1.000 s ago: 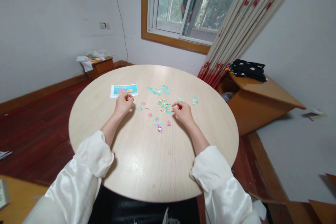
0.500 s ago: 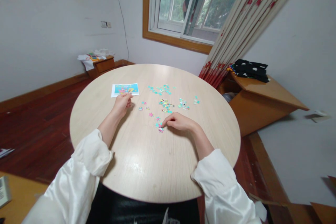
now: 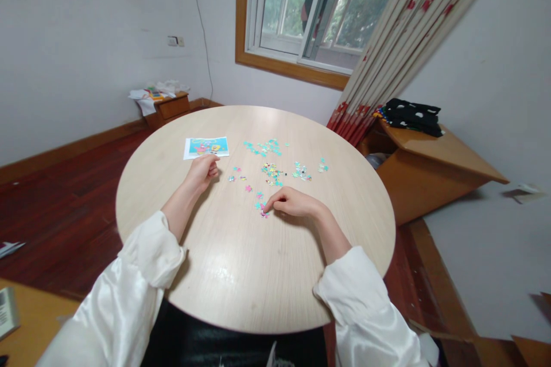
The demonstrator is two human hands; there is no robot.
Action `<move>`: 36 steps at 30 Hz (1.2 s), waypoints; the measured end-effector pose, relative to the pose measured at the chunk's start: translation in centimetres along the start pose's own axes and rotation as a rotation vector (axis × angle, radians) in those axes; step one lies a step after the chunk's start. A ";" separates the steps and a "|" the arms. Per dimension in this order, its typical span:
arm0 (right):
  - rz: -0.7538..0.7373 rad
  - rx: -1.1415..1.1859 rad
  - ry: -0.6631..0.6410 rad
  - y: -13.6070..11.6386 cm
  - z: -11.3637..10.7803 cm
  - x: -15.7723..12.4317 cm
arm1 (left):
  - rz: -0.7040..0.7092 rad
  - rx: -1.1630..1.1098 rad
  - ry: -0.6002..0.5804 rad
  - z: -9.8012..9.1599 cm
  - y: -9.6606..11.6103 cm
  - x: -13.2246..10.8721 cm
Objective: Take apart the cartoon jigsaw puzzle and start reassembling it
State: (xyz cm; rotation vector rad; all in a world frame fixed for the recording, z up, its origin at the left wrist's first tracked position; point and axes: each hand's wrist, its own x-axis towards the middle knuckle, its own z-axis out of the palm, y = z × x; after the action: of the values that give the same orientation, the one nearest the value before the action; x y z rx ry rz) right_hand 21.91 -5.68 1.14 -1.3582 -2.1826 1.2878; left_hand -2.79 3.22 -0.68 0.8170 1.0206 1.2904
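Tabletop (image 3: 241, 252), round and pale, far edge towards the window (image 3: 280, 17); puzzle pieces (image 3: 271, 172) scattered well inside. Right hand (image 3: 293, 202) at the pink cluster (image 3: 264, 214), left hand (image 3: 202, 173) curled by the picture card (image 3: 209, 145); can't tell either grip.

Left grip (image 3: 204, 173) loosely curled; right grip (image 3: 291, 202) angled inward, index finger (image 3: 270, 202) extended.

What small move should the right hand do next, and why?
Perhaps the right hand should gently nudge the pink-and-blue puzzle pieces nearest the person: its fingertip is right at them, while the left hand is apart from them, near the picture card.
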 end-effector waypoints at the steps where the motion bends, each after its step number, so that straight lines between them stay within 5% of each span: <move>1: 0.002 -0.007 -0.011 0.0 0.0 0.0 | -0.013 -0.024 -0.003 0.0 -0.1 0.1; 19: -0.075 -0.002 0.078 0.5 -0.2 0.1 | -0.200 -0.189 -0.017 -0.3 -0.1 0.7; 36: -0.048 -0.063 0.058 0.0 0.4 0.3 | -0.220 -0.190 -0.091 -0.4 -0.1 0.4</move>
State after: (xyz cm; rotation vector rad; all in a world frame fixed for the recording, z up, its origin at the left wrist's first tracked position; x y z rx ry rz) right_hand 21.45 -5.64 0.83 -1.3397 -2.2196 1.1574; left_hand -3.17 3.57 -0.93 0.5955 0.8739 1.1319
